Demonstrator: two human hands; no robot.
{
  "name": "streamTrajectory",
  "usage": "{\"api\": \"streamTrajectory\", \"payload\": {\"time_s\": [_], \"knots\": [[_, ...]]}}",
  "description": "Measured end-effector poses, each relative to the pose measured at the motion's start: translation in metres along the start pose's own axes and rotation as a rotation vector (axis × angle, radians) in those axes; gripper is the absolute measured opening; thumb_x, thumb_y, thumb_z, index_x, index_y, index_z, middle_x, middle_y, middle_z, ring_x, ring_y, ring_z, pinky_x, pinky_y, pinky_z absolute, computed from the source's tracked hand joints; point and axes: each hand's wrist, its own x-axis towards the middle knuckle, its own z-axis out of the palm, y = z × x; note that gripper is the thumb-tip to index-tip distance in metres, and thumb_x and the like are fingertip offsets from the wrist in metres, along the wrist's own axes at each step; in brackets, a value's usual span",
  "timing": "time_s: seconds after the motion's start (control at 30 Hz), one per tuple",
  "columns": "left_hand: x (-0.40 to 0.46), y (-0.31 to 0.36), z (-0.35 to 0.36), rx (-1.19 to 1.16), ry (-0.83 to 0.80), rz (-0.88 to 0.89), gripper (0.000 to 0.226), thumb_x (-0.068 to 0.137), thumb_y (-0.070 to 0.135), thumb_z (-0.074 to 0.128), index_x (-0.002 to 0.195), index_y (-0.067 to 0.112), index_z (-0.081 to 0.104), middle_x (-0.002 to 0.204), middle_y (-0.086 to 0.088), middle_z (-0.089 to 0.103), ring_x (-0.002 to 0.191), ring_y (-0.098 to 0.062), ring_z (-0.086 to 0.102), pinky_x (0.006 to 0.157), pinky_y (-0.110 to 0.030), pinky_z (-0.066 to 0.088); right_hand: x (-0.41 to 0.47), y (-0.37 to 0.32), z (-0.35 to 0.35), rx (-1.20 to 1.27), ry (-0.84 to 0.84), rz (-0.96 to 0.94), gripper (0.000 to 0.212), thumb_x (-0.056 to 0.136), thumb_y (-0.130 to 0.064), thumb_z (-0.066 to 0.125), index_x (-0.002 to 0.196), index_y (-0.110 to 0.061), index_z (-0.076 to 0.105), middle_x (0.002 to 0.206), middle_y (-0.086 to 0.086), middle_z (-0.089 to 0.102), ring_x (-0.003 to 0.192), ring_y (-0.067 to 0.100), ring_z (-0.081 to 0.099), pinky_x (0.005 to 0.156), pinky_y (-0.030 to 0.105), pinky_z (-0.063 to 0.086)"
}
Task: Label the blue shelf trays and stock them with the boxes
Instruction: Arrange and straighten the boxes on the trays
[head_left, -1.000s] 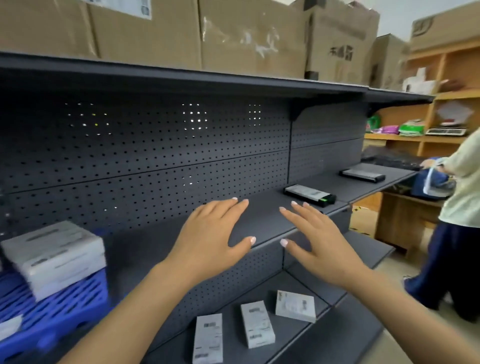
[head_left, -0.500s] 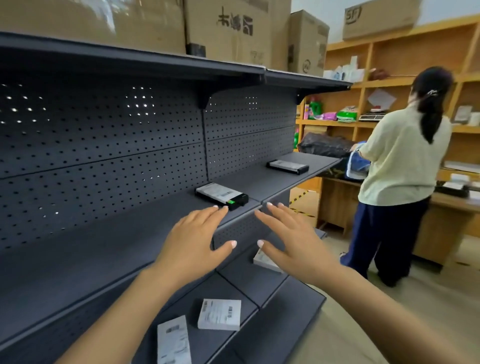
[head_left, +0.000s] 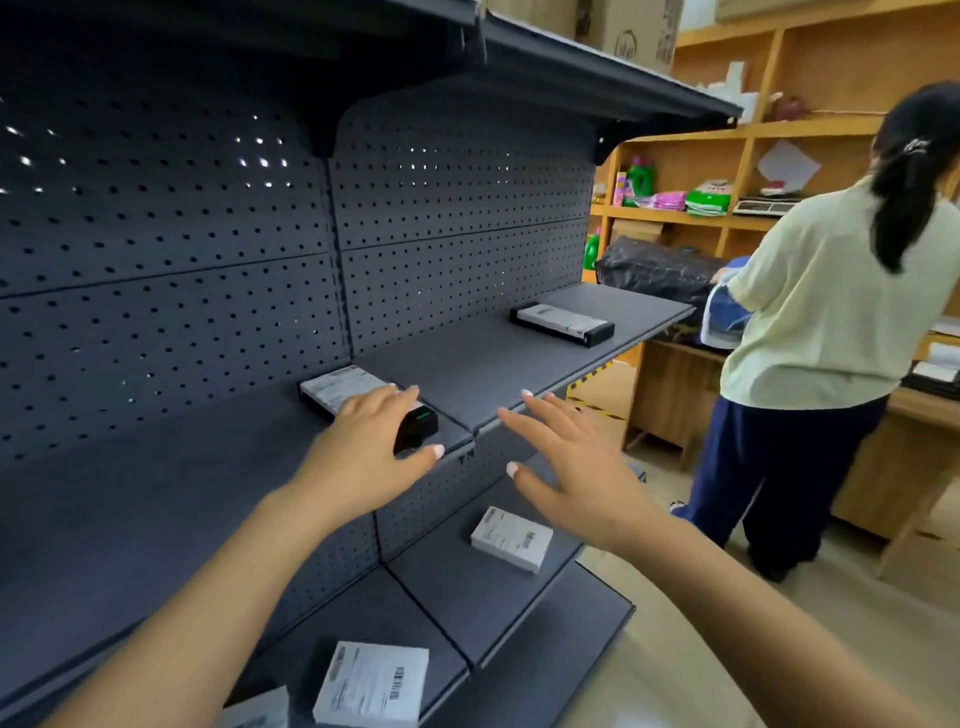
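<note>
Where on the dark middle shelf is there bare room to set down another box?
Bare shelf lies between the near black box under the left hand and the far black box. Another bare stretch runs left of the near box toward the perforated back panel. It is crowded only around the near box, where the right hand hovers at the shelf edge.

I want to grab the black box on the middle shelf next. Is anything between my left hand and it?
Nothing visible is in the way. The left hand hangs open right over the near end of the black box, fingers spread across its white label. The right hand is off to the side, clear of it.
</note>
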Motion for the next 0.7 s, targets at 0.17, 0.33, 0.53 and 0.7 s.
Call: {"api": "streamTrajectory", "payload": {"time_s": [0.17, 0.33, 0.53, 0.7], "knots": [[0.052, -0.007, 0.019, 0.088, -0.098, -0.162, 0.085, 0.084, 0.073, 0.034, 0.150, 0.027, 0.010, 0.158, -0.002, 0.004, 0.144, -0.024, 0.001, 0.111, -0.052, 0.026, 0.042, 0.041, 0.015, 0.013, -0.019, -0.027, 0.056, 0.091, -0.045, 0.034, 0.146, -0.037, 0.023, 0.157, -0.004, 0.015, 0.145, 0.016, 0.003, 0.114, 0.031, 0.005], [0.078, -0.005, 0.037, 0.131, -0.142, -0.335, 0.086, 0.081, 0.079, 0.022, 0.150, 0.029, 0.012, 0.158, -0.002, 0.003, 0.144, -0.026, -0.004, 0.106, -0.057, 0.030, 0.070, 0.070, 0.024, 0.046, -0.028, -0.085, 0.057, 0.090, -0.040, 0.032, 0.146, -0.039, 0.023, 0.156, -0.006, 0.016, 0.145, 0.015, 0.004, 0.115, 0.034, 0.009], [0.087, 0.006, 0.038, 0.121, -0.002, -0.278, 0.058, 0.085, 0.060, 0.045, 0.136, 0.036, 0.040, 0.151, 0.006, 0.025, 0.138, -0.016, 0.018, 0.100, -0.042, 0.038, 0.100, 0.114, 0.028, 0.084, -0.015, -0.165, 0.056, 0.090, -0.046, 0.026, 0.145, -0.038, 0.025, 0.155, -0.006, 0.018, 0.145, 0.016, 0.007, 0.116, 0.038, 0.014], [0.106, 0.030, 0.042, 0.015, 0.156, -0.221, 0.059, 0.075, 0.060, 0.049, 0.131, 0.041, 0.046, 0.149, 0.014, 0.030, 0.136, -0.005, 0.020, 0.104, -0.031, 0.033, 0.130, 0.174, 0.029, 0.118, 0.020, -0.180, 0.055, 0.090, -0.045, 0.038, 0.143, -0.034, 0.033, 0.154, -0.002, 0.025, 0.144, 0.020, 0.013, 0.115, 0.039, 0.017]]}}
